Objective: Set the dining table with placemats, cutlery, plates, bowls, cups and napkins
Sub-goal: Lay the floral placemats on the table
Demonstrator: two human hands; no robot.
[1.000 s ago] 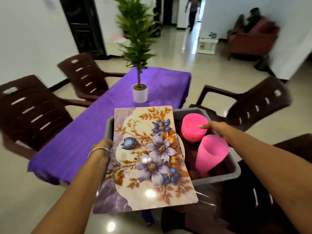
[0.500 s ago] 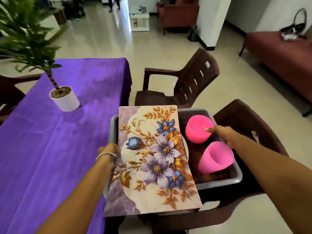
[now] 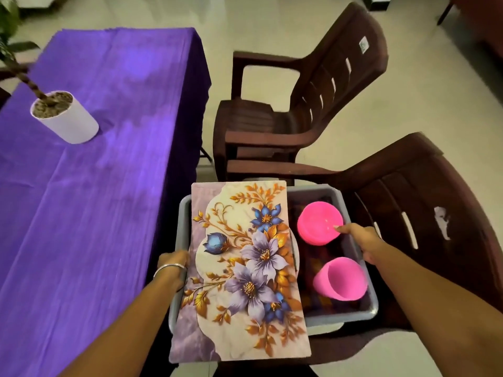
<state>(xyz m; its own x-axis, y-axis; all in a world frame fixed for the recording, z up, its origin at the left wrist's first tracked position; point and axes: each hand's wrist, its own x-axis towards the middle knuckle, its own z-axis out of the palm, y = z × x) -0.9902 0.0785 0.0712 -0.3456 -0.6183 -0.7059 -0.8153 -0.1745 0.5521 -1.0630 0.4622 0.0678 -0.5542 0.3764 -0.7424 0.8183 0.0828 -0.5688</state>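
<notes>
A: What are the hands doing?

B: Both are holding a grey bin [image 3: 362, 312]. The left hand [image 3: 174, 262] is gripping the bin's left rim, its fingers curling out of sight under the edge of the floral placemat [image 3: 242, 270]. The right hand [image 3: 360, 240] is gripping the right rim, thumb reaching inward and touching the stack of pink bowls [image 3: 319, 223].

A: Where is the placemat lying?

B: It is lying flat across the left part of the bin, covering that side and sticking out past the near and far rims. A white plate edge [image 3: 297, 254] is peeking out just under its right side.

A: And what else is sitting in the bin?

B: The pink bowls are sitting in the far right corner, and a pink cup [image 3: 340, 278] is lying tilted in the near right corner, mouth facing the camera.

A: Where is the bin?

B: It is hanging just off the right edge of the surface [image 3: 89, 213], which is wearing a purple cloth. A white plant pot [image 3: 66, 118] is standing near the far left of the cloth. Two brown chairs are standing to the right, one [image 3: 304, 104] farther off, one [image 3: 424, 213] just beside the bin.
</notes>
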